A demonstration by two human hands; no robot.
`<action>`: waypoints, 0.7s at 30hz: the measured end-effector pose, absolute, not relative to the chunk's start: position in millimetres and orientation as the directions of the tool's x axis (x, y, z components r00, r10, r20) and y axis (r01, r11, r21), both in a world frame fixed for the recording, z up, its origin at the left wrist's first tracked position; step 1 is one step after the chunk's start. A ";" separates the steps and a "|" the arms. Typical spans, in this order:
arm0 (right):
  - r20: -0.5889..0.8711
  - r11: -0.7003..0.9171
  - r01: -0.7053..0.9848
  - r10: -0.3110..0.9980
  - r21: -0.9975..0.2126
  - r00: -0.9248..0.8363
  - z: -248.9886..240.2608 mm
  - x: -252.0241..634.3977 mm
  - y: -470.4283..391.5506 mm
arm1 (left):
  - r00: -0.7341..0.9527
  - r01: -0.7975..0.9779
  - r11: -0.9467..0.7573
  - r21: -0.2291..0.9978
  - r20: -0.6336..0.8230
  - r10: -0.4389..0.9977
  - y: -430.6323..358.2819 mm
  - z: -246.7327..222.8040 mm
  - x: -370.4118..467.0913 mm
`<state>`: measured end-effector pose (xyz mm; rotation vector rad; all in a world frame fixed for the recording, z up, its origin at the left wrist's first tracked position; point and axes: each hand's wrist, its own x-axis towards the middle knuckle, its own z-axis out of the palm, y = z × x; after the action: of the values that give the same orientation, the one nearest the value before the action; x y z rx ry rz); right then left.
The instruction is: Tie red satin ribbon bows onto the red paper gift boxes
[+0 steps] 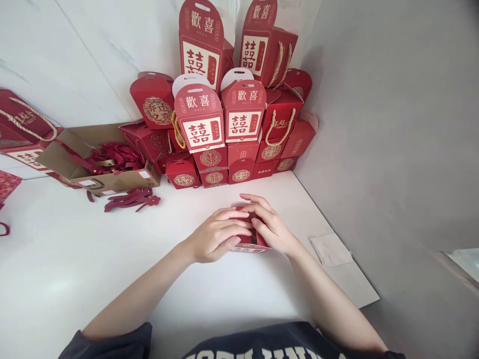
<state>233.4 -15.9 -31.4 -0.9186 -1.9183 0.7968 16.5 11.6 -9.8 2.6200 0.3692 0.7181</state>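
A small red box (251, 245) with a white front panel sits on the white table, its top partly uncovered between my hands. My left hand (220, 233) lies over the left part of the box, palm down, its fingers stretched across the top. From the right, my right hand (270, 224) reaches over the box with its fingers apart, some of them close to my left fingertips. Much of the box top is hidden under both hands.
Red gift boxes (241, 112) are stacked against the wall. An open cardboard box (119, 183) with dark red ribbons (118, 155) stands at the left, and more ribbons (132, 199) lie before it. White sheets (331, 249) lie near the table's right edge.
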 end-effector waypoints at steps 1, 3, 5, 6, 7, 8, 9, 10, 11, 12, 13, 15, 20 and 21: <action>0.413 0.533 0.280 0.823 -0.799 -0.390 -30.7 234.0 -16.3 | 0.847 0.147 -0.898 0.415 0.417 0.331 9.8 -11.6 18.2; 0.414 0.542 0.253 0.809 -0.802 -0.418 -29.7 235.1 -16.9 | 0.850 0.159 -0.913 0.376 0.418 0.320 8.7 -16.0 19.8; 0.422 0.552 0.230 0.795 -0.802 -0.435 -29.7 236.2 -17.1 | 0.809 0.154 -0.929 0.336 0.497 0.314 10.0 -23.7 19.6; 0.428 0.556 0.222 0.791 -0.801 -0.437 -30.1 236.7 -17.0 | 0.769 0.148 -0.941 0.306 0.563 0.303 11.3 -29.3 18.9; 0.434 0.559 0.215 0.789 -0.801 -0.436 -30.9 237.2 -16.7 | 0.718 0.145 -0.952 0.268 0.633 0.288 12.8 -35.8 18.0; 0.440 0.561 0.207 0.788 -0.801 -0.431 -31.9 237.7 -16.2 | 0.659 0.152 -0.962 0.227 0.702 0.270 14.3 -43.1 16.9; 0.445 0.560 0.199 0.789 -0.804 -0.424 -33.1 238.1 -15.7 | 0.594 0.171 -0.967 0.190 0.763 0.255 15.6 -50.5 15.8; 0.450 0.559 0.189 0.791 -0.808 -0.414 -34.4 238.4 -15.0 | 0.532 0.199 -0.967 0.157 0.812 0.241 16.5 -57.8 14.7; 0.457 0.557 0.175 0.793 -0.812 -0.403 -35.7 238.6 -14.4 | 0.477 0.228 -0.965 0.126 0.850 0.224 17.1 -64.3 13.8; 0.463 0.554 0.159 0.795 -0.817 -0.392 -37.1 238.7 -13.9 | 0.435 0.254 -0.962 0.097 0.877 0.203 17.1 -69.9 13.1; 0.470 0.554 0.143 0.796 -0.820 -0.382 -38.4 238.5 -13.5 | 0.408 0.274 -0.960 0.065 0.896 0.176 16.7 -74.2 12.8; 0.484 0.557 0.118 0.793 -0.822 -0.371 -40.4 237.7 -13.4 | 0.399 0.288 -0.958 -0.013 0.910 0.107 14.8 -78.5 13.1; 0.474 0.554 0.169 0.806 -0.815 -0.356 -40.5 233.0 -16.9 | 0.496 0.242 -0.967 -0.083 0.867 0.050 9.6 -72.6 16.4; 0.462 0.544 0.193 0.816 -0.817 -0.346 -39.9 231.9 -17.6 | 0.521 0.225 -0.972 -0.066 0.851 0.063 9.2 -71.0 16.5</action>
<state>231.9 -17.6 -39.9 -0.8299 -1.8388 0.8307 16.5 9.2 -71.0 2.8834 0.2757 1.6020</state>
